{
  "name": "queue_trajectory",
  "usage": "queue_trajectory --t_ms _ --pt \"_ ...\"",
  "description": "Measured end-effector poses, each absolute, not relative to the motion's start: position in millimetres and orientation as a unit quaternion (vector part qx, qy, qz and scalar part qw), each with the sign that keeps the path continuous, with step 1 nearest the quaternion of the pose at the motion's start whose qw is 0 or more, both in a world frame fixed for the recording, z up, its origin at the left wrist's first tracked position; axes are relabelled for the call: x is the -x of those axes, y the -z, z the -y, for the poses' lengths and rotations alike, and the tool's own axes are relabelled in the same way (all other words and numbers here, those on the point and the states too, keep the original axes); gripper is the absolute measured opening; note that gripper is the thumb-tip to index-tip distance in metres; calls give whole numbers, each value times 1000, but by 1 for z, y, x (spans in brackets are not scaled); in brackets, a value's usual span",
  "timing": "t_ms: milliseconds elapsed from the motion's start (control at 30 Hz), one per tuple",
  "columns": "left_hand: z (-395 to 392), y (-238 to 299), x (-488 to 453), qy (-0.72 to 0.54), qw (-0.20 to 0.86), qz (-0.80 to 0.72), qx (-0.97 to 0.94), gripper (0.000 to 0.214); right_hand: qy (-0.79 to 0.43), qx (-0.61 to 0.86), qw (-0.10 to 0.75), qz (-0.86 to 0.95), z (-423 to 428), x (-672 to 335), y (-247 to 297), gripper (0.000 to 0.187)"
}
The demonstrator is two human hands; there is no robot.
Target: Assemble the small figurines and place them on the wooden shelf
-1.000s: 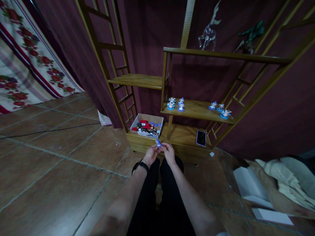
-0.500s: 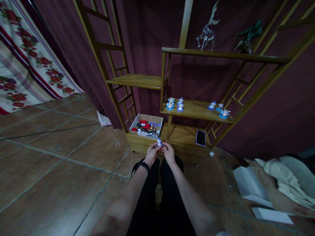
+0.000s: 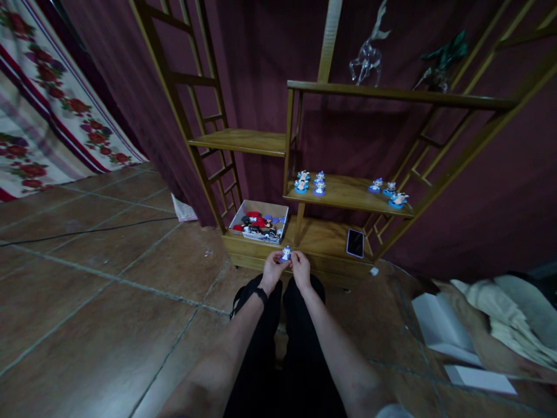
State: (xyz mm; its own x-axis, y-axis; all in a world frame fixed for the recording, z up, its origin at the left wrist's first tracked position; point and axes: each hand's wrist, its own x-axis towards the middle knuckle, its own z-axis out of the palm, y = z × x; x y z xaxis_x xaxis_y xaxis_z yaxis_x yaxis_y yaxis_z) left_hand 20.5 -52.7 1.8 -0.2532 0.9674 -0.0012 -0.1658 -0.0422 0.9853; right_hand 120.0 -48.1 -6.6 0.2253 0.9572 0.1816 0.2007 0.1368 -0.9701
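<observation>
Between my fingertips is a small purple-and-white figurine (image 3: 286,253), held upright above my knees. My left hand (image 3: 273,271) pinches its base from the left. My right hand (image 3: 300,268) closes on it from the right side. Just beyond my hands, a white open box (image 3: 282,232) on the low cabinet contains a jumble of red, black and purple figurines (image 3: 260,222). On the middle shelf (image 3: 343,194), several similar blue and purple figurines (image 3: 319,187) are grouped at the left end, and another group (image 3: 390,191) is at the right end.
A phone (image 3: 355,243) lies on the lower shelf (image 3: 324,237). Up on the top shelf (image 3: 391,96) are a clear horse statue (image 3: 369,61) and a green-and-dark statue (image 3: 441,61). White box pieces (image 3: 444,328) lie on the floor at right; a black cable (image 3: 87,233) crosses it at left.
The figurine in my hands has turned to face me more and shifted slightly to the right. My fingers have moved a little with it. The other figurines stay in place.
</observation>
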Motion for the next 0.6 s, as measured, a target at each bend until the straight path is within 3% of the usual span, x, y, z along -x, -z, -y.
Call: queue_trajectory --t_ms 600 --pt "54 4 -22 -603 476 -507 -390 35 -266 632 495 534 45 -123 1 25"
